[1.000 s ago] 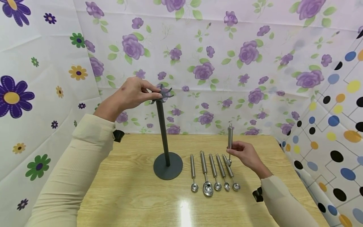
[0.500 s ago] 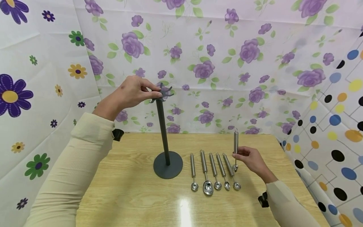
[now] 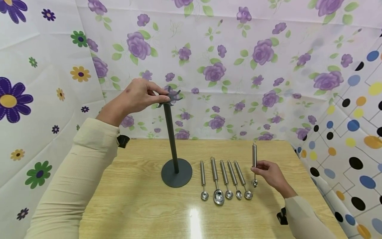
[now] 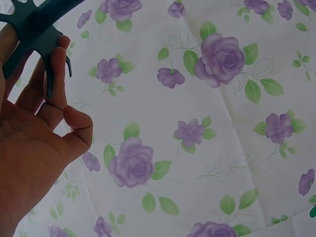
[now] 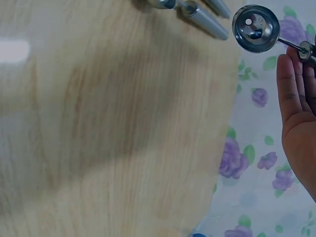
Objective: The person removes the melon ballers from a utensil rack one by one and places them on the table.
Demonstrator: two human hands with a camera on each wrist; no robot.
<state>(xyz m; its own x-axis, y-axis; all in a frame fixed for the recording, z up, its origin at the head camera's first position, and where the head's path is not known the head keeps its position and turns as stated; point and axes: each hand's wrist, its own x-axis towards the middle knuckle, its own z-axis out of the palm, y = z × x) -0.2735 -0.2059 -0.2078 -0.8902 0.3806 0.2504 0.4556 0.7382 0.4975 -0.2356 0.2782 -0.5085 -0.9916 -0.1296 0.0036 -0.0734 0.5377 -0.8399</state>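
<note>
My left hand (image 3: 138, 96) pinches the hooked top of a dark grey utensil stand (image 3: 170, 136), which stands upright on its round base. Seen from the left wrist, several curved hooks (image 4: 47, 42) spread among the fingers of that hand. To the right, my right hand (image 3: 273, 174) grips a steel melon baller (image 3: 254, 155) by its handle, handle up and scoop down, over the table. Close up in the right wrist view, its round bowl (image 5: 256, 28) shows a small hole. Left of this hand lie a large oval scoop (image 3: 219, 197) and several smaller scooping tools (image 3: 224, 174), side by side.
The wood-grain table (image 3: 143, 205) carries the stand and the row of tools, whose handles point to the back. A flowered cloth (image 3: 215, 73) hangs behind it, with patterned cloths on both sides. Black camera mounts sit at both wrists.
My right hand has moved to the right and lower with the melon baller, away from the tool row. The left hand stays on the stand's top.
</note>
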